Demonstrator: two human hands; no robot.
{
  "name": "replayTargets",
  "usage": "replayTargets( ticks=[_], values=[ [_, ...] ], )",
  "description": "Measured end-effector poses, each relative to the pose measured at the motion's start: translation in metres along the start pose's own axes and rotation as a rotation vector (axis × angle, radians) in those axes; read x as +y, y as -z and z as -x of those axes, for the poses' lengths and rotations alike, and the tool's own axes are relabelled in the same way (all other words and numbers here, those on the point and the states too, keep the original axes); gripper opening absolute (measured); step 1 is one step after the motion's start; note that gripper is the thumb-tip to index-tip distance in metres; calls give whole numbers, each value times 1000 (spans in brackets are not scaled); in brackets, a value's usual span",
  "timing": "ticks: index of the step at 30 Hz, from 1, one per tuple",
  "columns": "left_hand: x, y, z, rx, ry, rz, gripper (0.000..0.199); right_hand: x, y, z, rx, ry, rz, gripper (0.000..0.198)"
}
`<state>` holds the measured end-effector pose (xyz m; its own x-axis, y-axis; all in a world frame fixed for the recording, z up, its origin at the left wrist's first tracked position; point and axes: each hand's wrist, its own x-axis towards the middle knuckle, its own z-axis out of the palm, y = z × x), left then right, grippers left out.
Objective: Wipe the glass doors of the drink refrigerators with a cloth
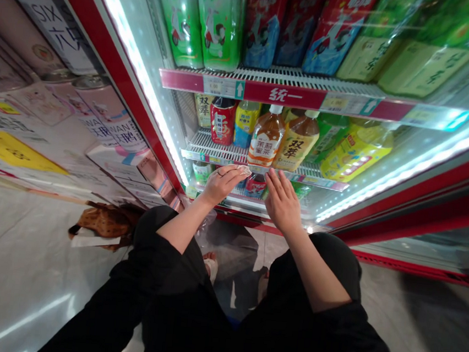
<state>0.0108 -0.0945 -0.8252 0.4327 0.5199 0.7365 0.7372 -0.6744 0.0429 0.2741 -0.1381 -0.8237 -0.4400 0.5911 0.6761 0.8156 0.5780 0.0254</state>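
My left hand (222,184) reaches toward the front of the middle cooler shelf, its fingers closed on a small crumpled whitish piece (243,169), tissue or thin plastic; I cannot tell which. To its right, my right hand (284,201) is held with fingers stretched out and nothing visible in it, the fingertips close to the shelf's front price strip (312,179). Whether they touch the strip is unclear. Just above the hands stand an amber tea bottle with a white and orange label (266,137) and a brown bottle with a yellow label (297,143).
More bottles share this shelf, among them a red-labelled bottle (222,122) and a tilted yellow bottle (357,152). An upper shelf edge (292,94) crosses above. Drink packs (111,114) are stacked left of the cooler frame. A brown bag (103,223) lies on the floor (15,249).
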Motion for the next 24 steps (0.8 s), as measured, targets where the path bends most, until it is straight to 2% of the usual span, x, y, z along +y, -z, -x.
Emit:
replayTargets(
  ticks=[5, 11, 14, 18, 20, 24],
  values=[
    [-4, 6, -12, 12, 26, 8, 32, 2, -3, 0, -10, -9, 20, 75],
    [0, -3, -8, -25, 66, -11, 30, 3, -18, 22, -36, -51, -1, 88],
    [4, -8, -7, -67, 15, -6, 29, -4, -21, 20, -2, -47, -3, 89],
    [2, -1, -11, -75, -87, -1, 27, -15, -22, 2, 23, -65, -2, 78],
    [-5, 7, -11, -34, -65, -20, 28, -20, -23, -6, 8, -86, -13, 74],
    [-19, 20, -2, 58, 69, -96, 32, -22, -28, -9, 27, -88, 30, 68]
  ],
)
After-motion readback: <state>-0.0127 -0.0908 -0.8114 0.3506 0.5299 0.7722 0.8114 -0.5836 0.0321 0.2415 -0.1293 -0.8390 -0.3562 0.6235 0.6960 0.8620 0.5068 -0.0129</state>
